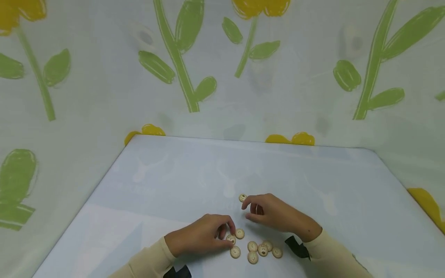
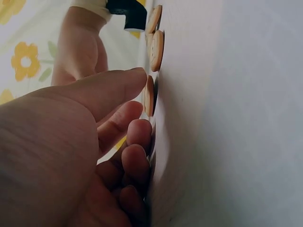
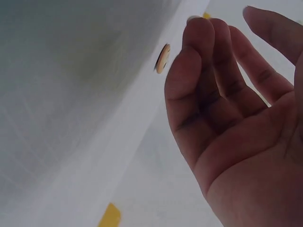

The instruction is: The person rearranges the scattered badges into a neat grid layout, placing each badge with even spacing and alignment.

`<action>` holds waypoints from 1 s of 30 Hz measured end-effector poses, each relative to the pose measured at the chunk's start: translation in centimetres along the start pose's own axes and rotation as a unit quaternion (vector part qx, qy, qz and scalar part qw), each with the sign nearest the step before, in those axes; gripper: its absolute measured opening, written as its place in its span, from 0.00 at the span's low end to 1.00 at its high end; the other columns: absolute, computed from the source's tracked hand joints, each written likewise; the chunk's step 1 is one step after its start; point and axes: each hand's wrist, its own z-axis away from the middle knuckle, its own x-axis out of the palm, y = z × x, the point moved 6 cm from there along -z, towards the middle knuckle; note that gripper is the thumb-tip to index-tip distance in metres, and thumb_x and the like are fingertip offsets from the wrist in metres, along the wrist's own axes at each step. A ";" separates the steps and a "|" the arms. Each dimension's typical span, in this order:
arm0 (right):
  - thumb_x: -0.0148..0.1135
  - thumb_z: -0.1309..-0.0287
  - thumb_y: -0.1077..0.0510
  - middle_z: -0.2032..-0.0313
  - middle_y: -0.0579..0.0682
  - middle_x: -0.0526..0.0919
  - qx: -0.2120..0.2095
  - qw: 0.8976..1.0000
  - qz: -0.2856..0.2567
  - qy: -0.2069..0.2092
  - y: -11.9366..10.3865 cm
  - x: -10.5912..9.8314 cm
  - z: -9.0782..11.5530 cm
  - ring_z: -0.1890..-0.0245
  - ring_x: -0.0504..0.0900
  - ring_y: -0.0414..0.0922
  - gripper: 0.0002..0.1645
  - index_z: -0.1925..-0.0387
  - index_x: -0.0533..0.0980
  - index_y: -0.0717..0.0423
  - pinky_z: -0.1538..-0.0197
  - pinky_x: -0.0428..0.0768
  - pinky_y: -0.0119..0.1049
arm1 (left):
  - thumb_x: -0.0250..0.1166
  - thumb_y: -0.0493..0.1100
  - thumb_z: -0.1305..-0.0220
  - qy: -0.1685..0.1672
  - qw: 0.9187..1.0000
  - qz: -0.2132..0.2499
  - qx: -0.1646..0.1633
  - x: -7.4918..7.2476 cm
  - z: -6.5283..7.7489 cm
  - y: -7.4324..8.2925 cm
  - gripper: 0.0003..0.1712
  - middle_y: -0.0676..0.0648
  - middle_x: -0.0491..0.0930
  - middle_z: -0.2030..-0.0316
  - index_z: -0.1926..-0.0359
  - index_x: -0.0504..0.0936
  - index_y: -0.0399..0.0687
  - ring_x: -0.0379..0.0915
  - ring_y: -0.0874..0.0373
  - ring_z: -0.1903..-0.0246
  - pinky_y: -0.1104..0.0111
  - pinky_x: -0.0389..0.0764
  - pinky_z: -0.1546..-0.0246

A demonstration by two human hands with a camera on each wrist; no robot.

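My left hand [image 1: 205, 235] rests low on the table, its thumb and index fingertip at opposite edges of a small round wooden disc [image 1: 231, 239]. Like the others, it is pale, raised at the rim and marked with dark spots. Two more discs lie beside these fingers: one [image 1: 240, 233] past the index fingertip, one [image 1: 235, 252] below the thumb. Over the table to the right, my right hand [image 1: 269, 208] hangs with loosely bent fingers and nothing between them. Just beyond its index fingertip a single disc [image 1: 243, 197] lies flat, which the right wrist view also catches.
Several more discs [image 1: 252, 257] lie in a loose group between the two forearms, a few touching or overlapping. White covers the table [image 1: 313, 173], and a flower-patterned cloth [image 1: 104, 77] surrounds it. Black straps [image 1: 297, 247] hang at both wrists.
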 end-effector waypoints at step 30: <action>0.73 0.43 0.55 0.76 0.34 0.76 -0.010 0.997 0.009 -0.076 -1.6 2.8 0.5 0.78 0.73 0.28 0.10 0.60 0.80 0.43 0.70 0.76 0.26 | 0.74 0.43 0.41 -0.001 1.000 0.029 0.006 0.0 0.1 -0.2 0.12 0.61 0.71 0.76 0.60 0.79 0.55 0.64 0.74 0.77 0.79 0.69 0.74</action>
